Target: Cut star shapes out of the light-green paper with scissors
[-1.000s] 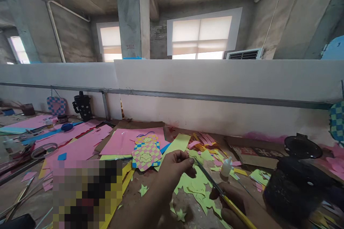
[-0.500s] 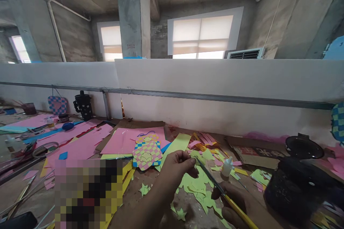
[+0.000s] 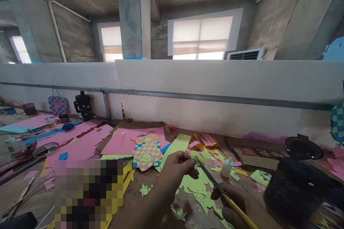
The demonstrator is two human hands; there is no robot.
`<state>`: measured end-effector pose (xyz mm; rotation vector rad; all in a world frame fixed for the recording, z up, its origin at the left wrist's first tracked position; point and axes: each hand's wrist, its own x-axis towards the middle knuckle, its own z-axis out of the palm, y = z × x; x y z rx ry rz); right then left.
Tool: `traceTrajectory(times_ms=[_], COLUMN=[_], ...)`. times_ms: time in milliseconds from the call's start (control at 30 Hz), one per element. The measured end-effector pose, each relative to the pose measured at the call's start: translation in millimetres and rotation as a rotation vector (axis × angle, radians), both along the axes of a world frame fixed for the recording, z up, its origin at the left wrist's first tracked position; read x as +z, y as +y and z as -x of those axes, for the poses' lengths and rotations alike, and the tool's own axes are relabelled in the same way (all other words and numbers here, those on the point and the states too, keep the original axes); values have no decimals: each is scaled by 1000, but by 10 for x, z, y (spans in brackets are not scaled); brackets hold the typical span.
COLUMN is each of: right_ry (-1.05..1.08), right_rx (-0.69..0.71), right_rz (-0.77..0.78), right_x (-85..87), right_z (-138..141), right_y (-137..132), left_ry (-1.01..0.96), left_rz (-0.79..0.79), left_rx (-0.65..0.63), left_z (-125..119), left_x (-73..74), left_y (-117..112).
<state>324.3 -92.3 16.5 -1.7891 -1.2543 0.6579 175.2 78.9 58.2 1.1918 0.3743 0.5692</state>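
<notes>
My left hand is closed in a pinch, its thumb and forefinger on a small light-green paper piece that my fingers mostly cover. In my right hand is a slim paintbrush with a yellow handle and dark metal shaft. Its tip reaches the paper at my left fingertips. Below both hands lie light-green paper scraps, and a green paper star lies nearer to me. Another star pile sits left of my left forearm. A small white glue bottle stands beyond my right hand.
A checkered paper craft lies on pink sheets ahead. At the right stand a black container and a flat cardboard piece. A black tumbler is at the back left. A white partition bounds the table.
</notes>
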Motion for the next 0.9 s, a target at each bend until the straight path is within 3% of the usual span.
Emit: traceTrajectory(times_ms=[300,600,900], right_ry=[18,50,9], right_rx=[38,184,64], right_rz=[-10,-34,-112], right_x=[29,129,249], right_z=[22,112,232], right_y=[5,27,41], left_ry=[-4,-10,-35], left_rz=[-16,-33,-10], left_rx=[-48,-45,-9], left_z=[-6,-4,-24], left_x=[19,6,-3], left_y=[-17,-13,-63])
